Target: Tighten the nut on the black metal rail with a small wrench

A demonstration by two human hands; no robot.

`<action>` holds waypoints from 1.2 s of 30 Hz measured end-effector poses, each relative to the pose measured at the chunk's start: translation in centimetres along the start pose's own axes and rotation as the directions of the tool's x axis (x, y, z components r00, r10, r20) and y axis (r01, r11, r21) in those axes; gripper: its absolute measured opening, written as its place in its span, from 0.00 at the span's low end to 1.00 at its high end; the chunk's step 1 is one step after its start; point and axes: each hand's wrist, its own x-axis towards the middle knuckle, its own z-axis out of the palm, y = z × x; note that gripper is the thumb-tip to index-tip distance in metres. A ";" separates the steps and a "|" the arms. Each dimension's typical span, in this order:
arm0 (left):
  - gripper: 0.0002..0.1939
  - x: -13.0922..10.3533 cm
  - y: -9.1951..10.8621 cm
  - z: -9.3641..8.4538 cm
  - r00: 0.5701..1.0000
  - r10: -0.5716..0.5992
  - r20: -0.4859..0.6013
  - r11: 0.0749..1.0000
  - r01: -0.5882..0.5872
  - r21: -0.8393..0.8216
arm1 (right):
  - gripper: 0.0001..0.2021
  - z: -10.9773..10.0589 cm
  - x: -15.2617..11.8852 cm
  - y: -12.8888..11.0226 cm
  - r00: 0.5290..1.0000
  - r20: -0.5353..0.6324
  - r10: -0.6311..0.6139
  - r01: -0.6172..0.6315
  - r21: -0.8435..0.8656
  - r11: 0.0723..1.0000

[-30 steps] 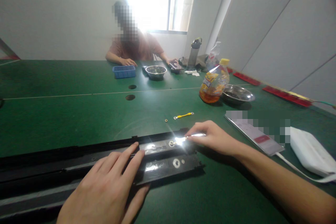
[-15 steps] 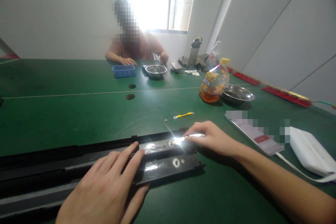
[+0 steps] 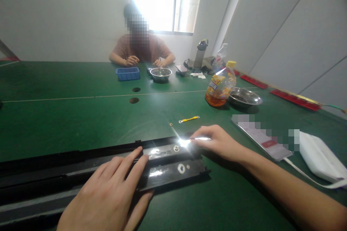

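A long black metal rail (image 3: 168,178) lies at the lower left, with two parallel channels running along it. My left hand (image 3: 108,187) grips it, fingers across the top and thumb at the near edge. In the far channel, close to the right end, sits a small flanged nut (image 3: 176,148). The near channel has a round washer-like ring (image 3: 181,168). My right hand (image 3: 214,140) pinches a slim shiny metal tool (image 3: 202,138) just right of the nut; glare hides the tool's head, so contact cannot be made out.
Beyond the rail lie a small brass-coloured ring (image 3: 171,124) and a yellow wire lead (image 3: 189,119). A drink bottle (image 3: 218,86) and a metal bowl (image 3: 245,97) stand farther back. A phone (image 3: 260,139) lies right. Opposite sits a person (image 3: 146,48) by a blue bin (image 3: 128,74).
The glare on the tool's head has shifted slightly. My hands and the rail stay nearly where they were. Across the table, the person's head and hands have moved.
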 end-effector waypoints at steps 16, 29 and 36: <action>0.33 -0.2 0.0 0.0 1.000 -0.010 0.002 1.000 0.010 -0.014 | 0.11 -0.2 0.0 0.3 1.000 0.001 -0.012 0.012 -0.042 0.999; 0.33 0.0 0.0 0.0 1.000 -0.012 0.020 1.000 0.012 -0.017 | 0.11 -0.2 0.0 0.3 1.000 0.009 -0.016 0.017 -0.056 0.998; 0.33 -0.1 -0.1 0.0 1.000 0.001 0.008 1.000 -0.001 -0.012 | 0.11 0.1 0.0 0.0 0.999 0.031 -0.032 0.034 -0.061 0.998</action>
